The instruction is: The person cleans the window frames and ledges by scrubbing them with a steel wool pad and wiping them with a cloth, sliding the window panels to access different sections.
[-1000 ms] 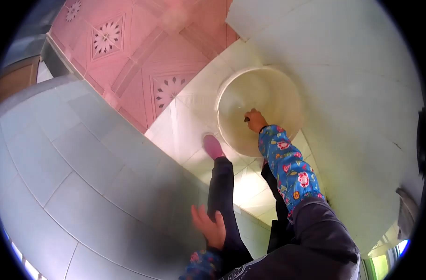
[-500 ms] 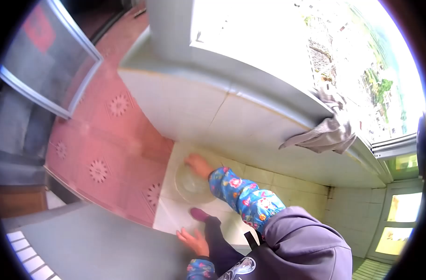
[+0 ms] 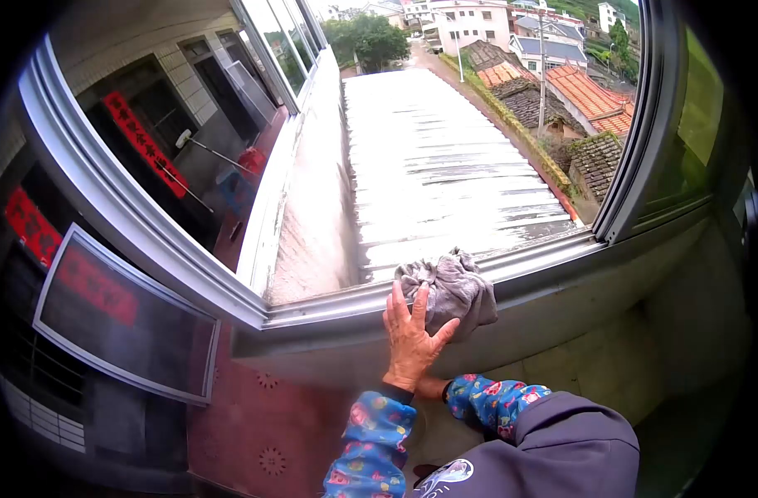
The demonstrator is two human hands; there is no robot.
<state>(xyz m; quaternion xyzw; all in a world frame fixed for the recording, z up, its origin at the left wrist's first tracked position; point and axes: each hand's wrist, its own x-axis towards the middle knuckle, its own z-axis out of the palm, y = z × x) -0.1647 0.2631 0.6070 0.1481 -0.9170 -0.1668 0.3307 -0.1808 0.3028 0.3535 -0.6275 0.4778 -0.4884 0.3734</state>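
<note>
A crumpled grey cloth lies bunched on the window sill and droops over its inner edge. My left hand reaches up to it, fingers spread, with the fingertips and thumb against the cloth's left side. Behind the left wrist, lower down, only part of my right hand shows; its fingers are hidden, so what it holds or touches cannot be seen. Both arms wear blue floral sleeve covers.
The window frame surrounds the opening, with a corrugated roof outside. A framed screen panel stands at the left. Reddish patterned floor lies below the sill wall. A mop leans beyond the glass.
My view has swung up from the floor to the window. My left hand has risen from beside my leg to the cloth. The round basin by my right hand is out of sight.
</note>
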